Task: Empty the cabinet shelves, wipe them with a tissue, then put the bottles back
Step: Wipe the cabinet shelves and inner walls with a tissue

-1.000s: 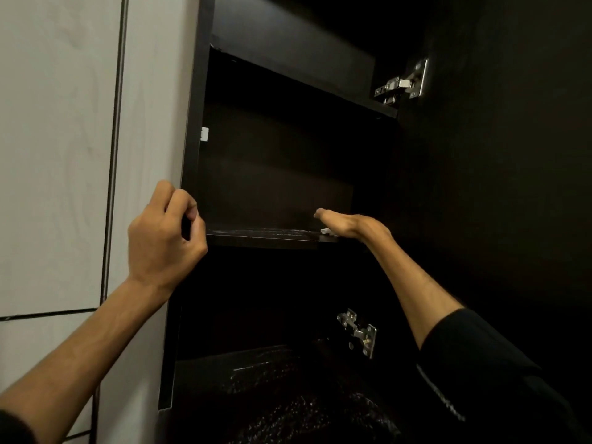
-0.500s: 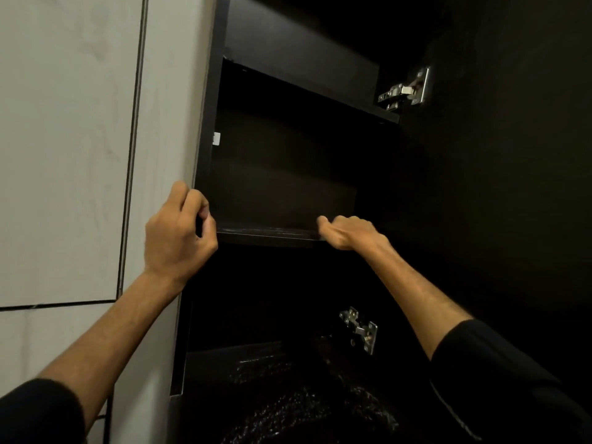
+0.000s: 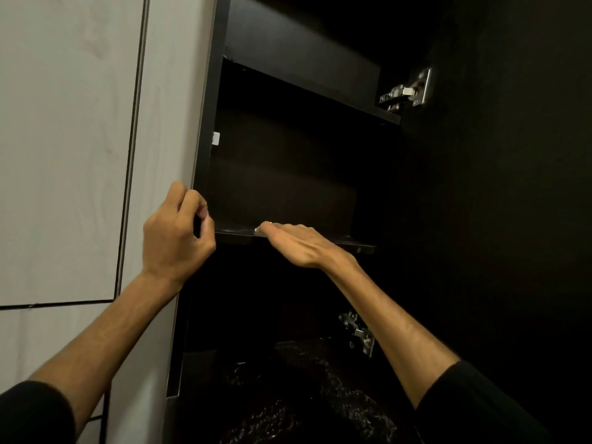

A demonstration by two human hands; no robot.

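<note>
The dark cabinet stands open, and no bottles show on its shelves. My left hand (image 3: 173, 241) grips the front edge of the cabinet's left side panel (image 3: 206, 129), fingers curled round it. My right hand (image 3: 294, 241) lies flat, palm down, on the middle shelf (image 3: 360, 245), fingers pointing left. A small white bit of tissue (image 3: 257, 230) peeks out at its fingertips; the rest is hidden under the hand. The upper shelf (image 3: 307, 86) sits above.
The open cabinet door (image 3: 499, 219) fills the right side, held by two metal hinges (image 3: 407, 91) (image 3: 358, 334). Pale wall panels (image 3: 64, 155) are to the left. Below is a dark surface with glinting specks (image 3: 304, 398).
My right hand has slid left along the middle shelf from its right end, curling briefly and now lying flat. My left hand has kept its hold on the side panel.
</note>
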